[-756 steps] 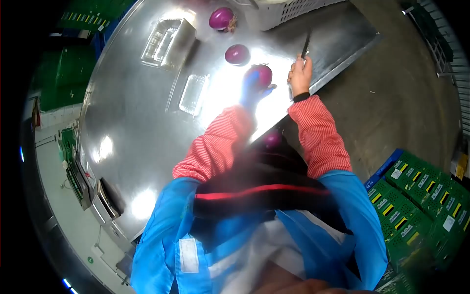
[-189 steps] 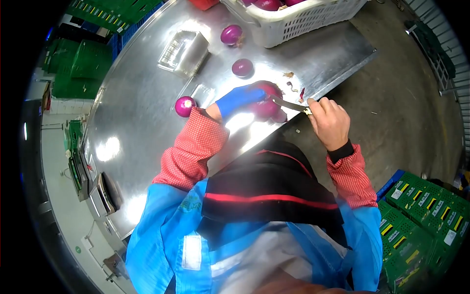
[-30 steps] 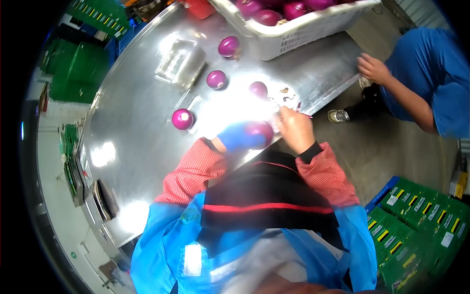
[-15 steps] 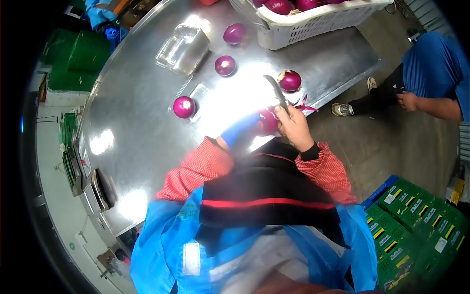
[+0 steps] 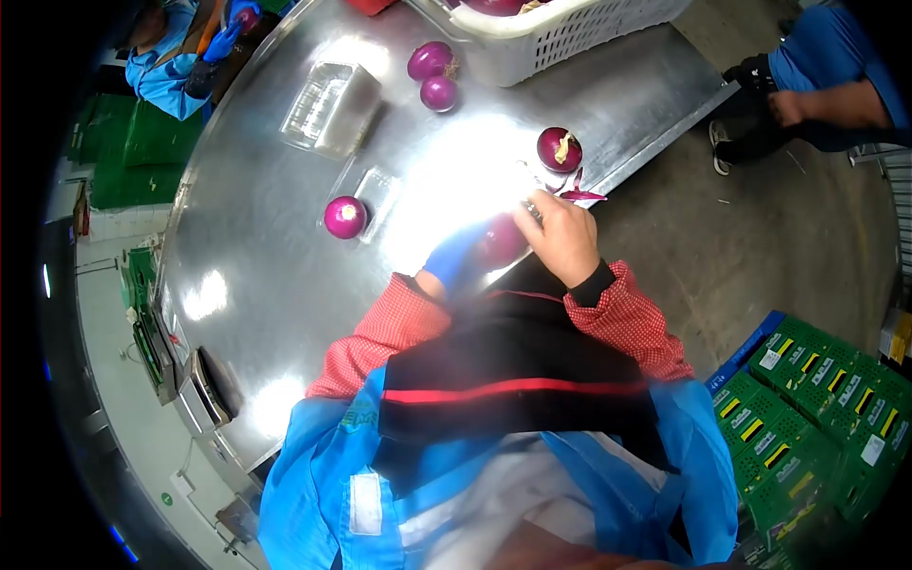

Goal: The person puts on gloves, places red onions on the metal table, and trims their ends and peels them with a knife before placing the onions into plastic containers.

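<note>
Steel tabletop (image 5: 252, 223) bears onions (image 5: 345, 218), tray (image 5: 353, 112) and crate (image 5: 589, 36).

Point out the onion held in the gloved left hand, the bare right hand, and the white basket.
Held onion (image 5: 503, 240): head view, middle of its blurred purple skin.
Right hand (image 5: 568, 242): head view, back of the hand.
White basket (image 5: 576, 41): head view, its perforated side wall.

- One head view looks forward and steeply down from above the apron (image 5: 513, 418).
- Jacket (image 5: 318, 456) and apron fill the bottom, nearest the lens; left hand (image 5: 464, 255) and right hand (image 5: 564, 237) sit mid-frame, farther off.
- Table (image 5: 247, 190) spreads ahead and leftward, floor (image 5: 693, 275) rightward; the top edge crops the basket (image 5: 579, 43).
- Very wide: outer lines bow, corners go black.
</note>
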### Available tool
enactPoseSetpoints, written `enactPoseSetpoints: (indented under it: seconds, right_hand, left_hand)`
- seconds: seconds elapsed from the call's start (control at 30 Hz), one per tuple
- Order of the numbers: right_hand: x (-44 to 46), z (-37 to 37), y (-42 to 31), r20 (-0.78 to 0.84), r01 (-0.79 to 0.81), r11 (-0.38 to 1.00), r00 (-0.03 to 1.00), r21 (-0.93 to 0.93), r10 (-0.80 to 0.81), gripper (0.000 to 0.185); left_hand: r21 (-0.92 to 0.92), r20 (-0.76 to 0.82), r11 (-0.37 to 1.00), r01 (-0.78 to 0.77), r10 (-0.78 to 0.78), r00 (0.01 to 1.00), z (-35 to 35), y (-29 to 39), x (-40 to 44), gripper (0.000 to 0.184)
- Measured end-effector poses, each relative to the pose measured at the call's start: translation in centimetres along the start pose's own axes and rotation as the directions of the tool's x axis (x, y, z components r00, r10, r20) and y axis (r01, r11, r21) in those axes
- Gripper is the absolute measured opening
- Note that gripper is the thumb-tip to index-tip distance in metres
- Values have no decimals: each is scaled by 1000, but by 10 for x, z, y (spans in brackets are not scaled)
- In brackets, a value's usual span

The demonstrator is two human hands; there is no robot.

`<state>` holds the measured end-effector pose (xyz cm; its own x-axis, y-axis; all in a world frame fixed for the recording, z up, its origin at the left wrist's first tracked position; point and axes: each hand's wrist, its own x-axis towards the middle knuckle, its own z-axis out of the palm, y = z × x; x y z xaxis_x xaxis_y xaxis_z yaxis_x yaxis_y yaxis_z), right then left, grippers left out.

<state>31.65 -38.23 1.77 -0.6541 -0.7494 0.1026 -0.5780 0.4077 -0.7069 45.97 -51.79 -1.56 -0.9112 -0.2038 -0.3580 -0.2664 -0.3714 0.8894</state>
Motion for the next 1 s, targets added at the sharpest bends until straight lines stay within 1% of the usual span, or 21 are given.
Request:
enactPoseSetpoints:
  seconds: [0.03, 0.1, 0.13, 0.17, 0.2, 0.23, 0.27, 0.3, 0.33, 0.37, 0.43, 0.47, 0.5, 0.57, 0.63, 0.73, 0.77, 0.8, 0.83, 0.93, 1.0]
  right_hand:
    - [1, 2, 5, -45, -7, 1000, 999, -27, 5, 26]
    - [5, 13, 28, -138, -23, 997, 990, -79, 12, 36]
    - [6, 16, 38, -57, -75, 992, 996, -105, 69, 31]
    - [4, 17, 44, -33, -126, 987, 992, -102, 123, 28]
    - [4, 16, 47, -10, -173, 980, 985, -102, 173, 26]
    - [5, 15, 50, 14, -218, 971, 975, -102, 221, 25]
    - [4, 18, 56, -55, -168, 984, 985, -67, 164, 27]
    - [4, 14, 50, 75, -216, 944, 976, 250, 203, 29]
    - [5, 4, 37, 210, -283, 798, 957, 532, 200, 31]
    - [7, -6, 24, 333, -357, 565, 931, 744, 150, 33]
    - [8, -11, 17, 458, -472, 374, 879, 798, 131, 36]
    - [7, -7, 27, 479, -492, 338, 868, 802, 128, 37]
    - [7, -4, 32, 500, -512, 301, 857, 804, 123, 38]
    - [7, -1, 15, 415, -434, 328, 900, 839, 132, 40]
    - [8, -1, 22, 462, -453, 501, 879, 737, 115, 42]
    - [8, -3, 15, 122, -95, 828, 992, 553, 32, 37]
    - [9, -8, 11, 14, 19, 898, 1000, 439, -28, 36]
    - [10, -23, -7, 43, -27, 927, 999, 375, 11, 29]
    - [10, -26, -10, 8, 33, 946, 999, 323, -38, 28]
    - [13, -29, -12, -58, 179, 969, 983, 170, -172, 27]
    - [13, -30, -12, -62, 234, 968, 972, 90, -229, 29]
  left_hand:
    - [115, 2, 992, -44, 44, 999, -2, 0, 0, 53]
    - [141, 43, 983, -119, 114, 993, -4, 4, 0, 53]
    - [51, 73, 988, -146, 142, 987, -1, 11, -1, 53]
    - [-157, 46, 984, -78, 87, 995, 4, 20, -2, 52]
    - [-362, 18, 932, -22, 30, 999, 9, 29, -2, 51]
    - [-287, 5, 957, -38, 42, 999, 10, 34, -1, 51]
    - [-209, -10, 977, -51, 50, 999, 7, 38, 3, 52]
    - [-127, -45, 991, -53, 48, 998, 4, 39, 5, 53]
    - [-43, -79, 998, -49, 46, 996, 2, 39, 7, 55]
    - [40, -113, 998, -39, 43, 993, -1, 39, 9, 58]
    - [126, -133, 986, -113, 129, 983, 16, 49, 11, 62]
    - [132, -199, 971, -198, 222, 955, 24, 54, 11, 71]
    - [121, -160, 947, -298, 315, 936, 24, 52, 13, 77]
    - [101, -145, 871, -481, 492, 859, 32, 43, 22, 81]
    - [76, -153, 885, -460, 466, 871, 31, 39, 23, 79]
    - [202, -218, 916, -348, 388, 895, 29, 41, 18, 77]
    - [237, -222, 895, -378, 429, 876, 30, 41, 18, 77]
    - [271, -223, 872, -407, 469, 855, 33, 40, 19, 77]
    - [305, -222, 847, -435, 508, 832, 35, 39, 19, 77]
    - [502, -193, 766, -401, 551, 812, 31, 44, 15, 77]
    - [472, -170, 786, -399, 525, 834, 31, 50, 12, 78]
